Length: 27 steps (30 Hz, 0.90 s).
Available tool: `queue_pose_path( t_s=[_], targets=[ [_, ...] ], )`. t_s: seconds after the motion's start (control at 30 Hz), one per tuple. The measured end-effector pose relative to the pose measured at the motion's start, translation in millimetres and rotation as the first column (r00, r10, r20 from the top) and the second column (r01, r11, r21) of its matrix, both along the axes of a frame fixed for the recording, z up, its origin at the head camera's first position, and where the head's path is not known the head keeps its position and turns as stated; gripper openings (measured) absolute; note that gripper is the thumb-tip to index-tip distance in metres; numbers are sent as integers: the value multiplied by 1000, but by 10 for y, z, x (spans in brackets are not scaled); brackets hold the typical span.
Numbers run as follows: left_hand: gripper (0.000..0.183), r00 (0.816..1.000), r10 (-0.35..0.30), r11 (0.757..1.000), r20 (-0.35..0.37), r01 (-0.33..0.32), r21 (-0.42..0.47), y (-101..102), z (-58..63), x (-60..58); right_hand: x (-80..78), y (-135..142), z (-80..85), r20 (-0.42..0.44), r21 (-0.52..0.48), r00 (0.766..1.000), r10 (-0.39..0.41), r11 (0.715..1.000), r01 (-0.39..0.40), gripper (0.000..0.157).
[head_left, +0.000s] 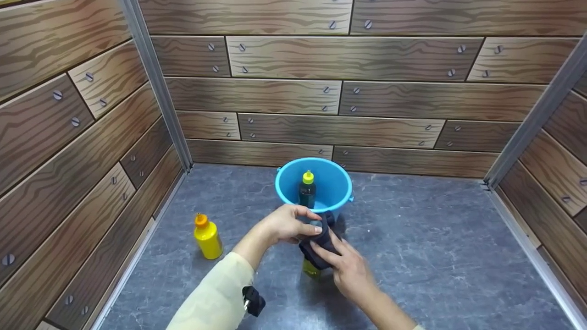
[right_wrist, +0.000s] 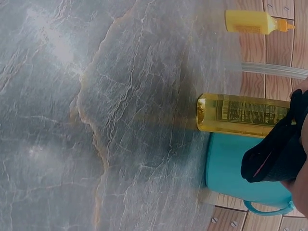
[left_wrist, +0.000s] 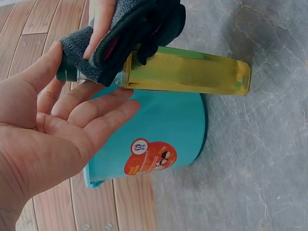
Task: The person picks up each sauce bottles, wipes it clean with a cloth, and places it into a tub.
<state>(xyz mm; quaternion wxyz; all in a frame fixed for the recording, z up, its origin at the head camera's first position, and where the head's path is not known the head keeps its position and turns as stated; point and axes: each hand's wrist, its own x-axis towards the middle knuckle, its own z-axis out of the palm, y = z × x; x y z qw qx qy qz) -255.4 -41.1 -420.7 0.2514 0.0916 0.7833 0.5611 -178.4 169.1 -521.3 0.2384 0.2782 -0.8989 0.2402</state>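
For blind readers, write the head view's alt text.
A person's left grip pinches a clear bottle by its top; the right grip holds dark cloth against it. Behind: a blue bucket containing a dark bottle; left, a yellow bottle.

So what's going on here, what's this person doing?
Someone is working on a bottle of yellow liquid with both hands. The left hand holds it at the capped end, while the right hand presses a dark cloth around its neck. Just behind it is a blue bucket with a dark bottle with a yellow cap standing inside. Off to the left, a yellow bottle with an orange cap stands untouched on the gray surface.
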Motion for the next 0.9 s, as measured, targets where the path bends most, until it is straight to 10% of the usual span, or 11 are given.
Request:
queue_pose_path(
  t_s=[0.9],
  targets=[
    [23,1000,-8,1000,-5,8,1,0,-2,-9,-41,-13,-235,-100,-41,995,14,999,-19,83]
  ],
)
